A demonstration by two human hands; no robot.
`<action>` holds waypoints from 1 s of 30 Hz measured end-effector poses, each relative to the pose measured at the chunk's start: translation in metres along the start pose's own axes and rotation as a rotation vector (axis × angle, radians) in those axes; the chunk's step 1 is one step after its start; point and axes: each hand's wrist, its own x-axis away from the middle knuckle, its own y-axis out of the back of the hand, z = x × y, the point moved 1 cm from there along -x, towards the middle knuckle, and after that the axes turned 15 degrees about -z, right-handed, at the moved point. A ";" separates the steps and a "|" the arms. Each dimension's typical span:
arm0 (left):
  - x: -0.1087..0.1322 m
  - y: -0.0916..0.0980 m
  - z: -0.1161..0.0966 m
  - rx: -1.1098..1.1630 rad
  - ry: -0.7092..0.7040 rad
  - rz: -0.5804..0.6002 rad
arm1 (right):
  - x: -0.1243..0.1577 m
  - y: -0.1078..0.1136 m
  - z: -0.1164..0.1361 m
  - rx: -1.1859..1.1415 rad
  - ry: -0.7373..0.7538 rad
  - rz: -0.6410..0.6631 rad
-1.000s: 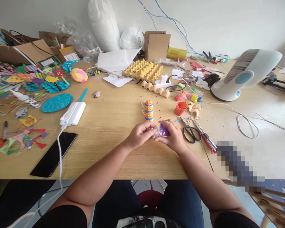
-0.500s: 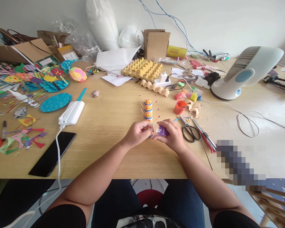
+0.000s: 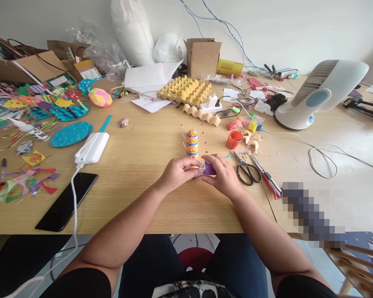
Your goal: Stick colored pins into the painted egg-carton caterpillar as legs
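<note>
Surface point(image 3: 136, 203): smooth, pale wood grain.
Humped piece point(image 3: 192, 141): row of rounded domes, mid-surface toward the front edge; far humps appear finished, blue-banded with yellow-orange trim; near end hidden, its completion uncertain.
Right hand point(image 3: 223, 174): curled, gripping the packet point(image 3: 209, 168).
Left hand point(image 3: 176, 173): fingertips pinching the packet's clear end.
Packet: glossy, crinkled film; some purple filling remains inside.
Pins point(image 3: 205, 142): thin, purple-headed, already splayed on both flanks.

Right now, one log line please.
left hand: at clear wrapping | right hand: holding purple packet | by hands: yellow-and-blue figure
</note>
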 end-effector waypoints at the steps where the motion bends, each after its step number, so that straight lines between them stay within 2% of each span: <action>1: 0.000 0.000 0.001 -0.014 -0.009 -0.004 | 0.000 0.000 0.000 0.008 -0.005 0.010; 4: -0.001 0.001 0.002 -0.081 -0.051 -0.005 | 0.001 -0.001 0.000 0.025 -0.024 0.034; 9: -0.001 0.002 -0.003 -0.256 -0.239 -0.087 | 0.000 -0.002 0.000 0.044 -0.033 0.034; 14: -0.001 0.002 -0.009 -0.131 -0.121 -0.110 | 0.000 -0.001 0.000 0.041 -0.054 -0.018; 17: -0.001 0.001 -0.007 -0.111 -0.107 -0.103 | 0.000 -0.001 -0.001 0.046 -0.050 -0.034; 23: 0.000 0.002 0.001 -0.036 0.022 -0.009 | -0.001 0.000 0.001 0.025 -0.030 0.004; 30: -0.002 0.003 0.003 -0.102 0.089 0.060 | 0.001 -0.002 0.001 0.050 -0.003 0.074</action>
